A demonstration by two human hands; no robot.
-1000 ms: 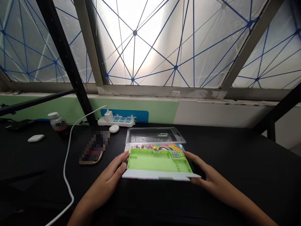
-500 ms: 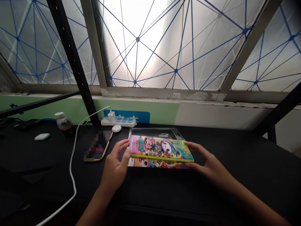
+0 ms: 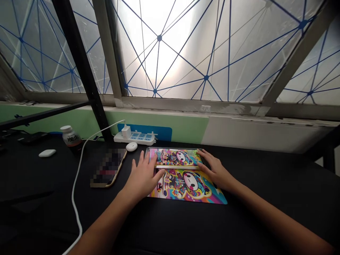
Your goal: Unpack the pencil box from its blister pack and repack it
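Note:
A flat, brightly printed cartoon box [image 3: 172, 157] lies on the clear plastic tray [image 3: 198, 148] at the back of the desk. Below it spreads a matching printed card [image 3: 188, 186], its cartoon figure facing up. My left hand [image 3: 142, 175] rests over the left end of the box, fingers spread, thumb reaching over the card. At the other end, my right hand [image 3: 214, 168] has its thumb at the front edge and its fingers at the back corner of the box. The undersides of both hands are hidden.
A phone [image 3: 110, 168] lies to the left, with a white round item [image 3: 131, 146] behind it. A white power strip [image 3: 135, 137] stands by the wall, its cable [image 3: 77, 184] crossing the desk. Further left are a bottle [image 3: 71, 138] and a small white case [image 3: 47, 153].
Both hands have moved the box back and lowered it onto the tray. More of the card underneath shows. My left hand has spread its fingers; the view has shifted slightly.

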